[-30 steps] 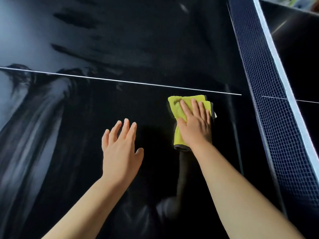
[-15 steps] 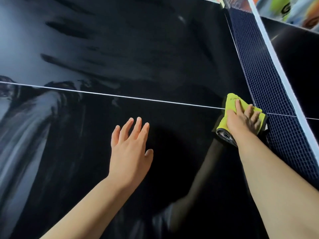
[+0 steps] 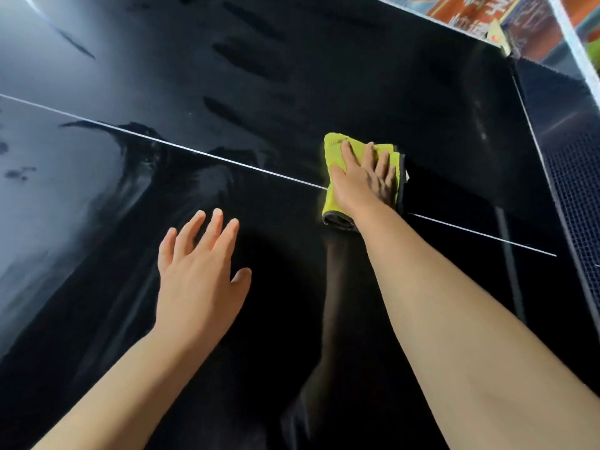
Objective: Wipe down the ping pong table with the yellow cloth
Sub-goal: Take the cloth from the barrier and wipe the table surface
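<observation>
Right hand (image 3: 360,180) presses the yellow cloth (image 3: 334,149) flat-fingered (on the table (image 3: 259,76)); left hand (image 3: 198,274) spread, holding nothing.

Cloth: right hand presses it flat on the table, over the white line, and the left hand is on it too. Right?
Not quite. The head view shows only the right hand pressing the cloth flat on the table, over the white line. The left hand is off the cloth, open with fingers spread, over bare tabletop nearer the person.

Glossy black ping pong table (image 3: 292,76), white line (image 3: 227,160), yellow cloth (image 3: 334,151) lying across it
</observation>
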Demonstrator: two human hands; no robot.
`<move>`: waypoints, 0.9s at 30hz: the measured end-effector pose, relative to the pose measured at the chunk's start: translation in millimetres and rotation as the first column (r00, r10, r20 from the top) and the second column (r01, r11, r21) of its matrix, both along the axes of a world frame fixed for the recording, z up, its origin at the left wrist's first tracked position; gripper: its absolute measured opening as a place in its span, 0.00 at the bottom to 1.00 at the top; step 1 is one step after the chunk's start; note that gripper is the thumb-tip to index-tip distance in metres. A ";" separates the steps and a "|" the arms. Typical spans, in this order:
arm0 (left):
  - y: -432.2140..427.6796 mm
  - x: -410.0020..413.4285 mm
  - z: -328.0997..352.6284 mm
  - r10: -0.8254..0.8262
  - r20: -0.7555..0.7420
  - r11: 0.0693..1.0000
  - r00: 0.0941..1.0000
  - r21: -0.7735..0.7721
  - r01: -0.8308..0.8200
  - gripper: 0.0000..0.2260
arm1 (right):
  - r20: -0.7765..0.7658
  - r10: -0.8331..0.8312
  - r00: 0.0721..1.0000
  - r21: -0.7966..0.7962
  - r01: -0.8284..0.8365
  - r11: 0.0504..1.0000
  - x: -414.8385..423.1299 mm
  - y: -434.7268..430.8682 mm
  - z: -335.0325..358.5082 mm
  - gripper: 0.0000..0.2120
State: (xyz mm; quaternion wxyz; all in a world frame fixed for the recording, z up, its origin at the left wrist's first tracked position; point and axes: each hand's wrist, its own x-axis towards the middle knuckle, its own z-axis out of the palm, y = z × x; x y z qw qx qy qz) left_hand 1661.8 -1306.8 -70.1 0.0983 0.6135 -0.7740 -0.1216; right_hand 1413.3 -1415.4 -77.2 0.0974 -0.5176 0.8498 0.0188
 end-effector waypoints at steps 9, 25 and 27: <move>-4.2 141.8 -6.8 0.186 -0.006 0.983 0.983 -0.002 -0.186 0.29 | 0.047 0.338 0.940 -0.021 -0.337 0.941 206.3 -25.8 -2.3 0.28; -8.9 304.1 16.4 0.017 0.053 0.998 0.998 0.066 -0.020 0.27 | 0.160 0.651 0.742 -0.032 -0.655 0.755 411.7 99.0 2.2 0.33; -5.6 292.0 16.5 -0.024 0.046 0.997 0.999 0.073 0.020 0.25 | 0.158 0.649 0.744 -0.026 -0.654 0.756 400.1 105.7 3.7 0.34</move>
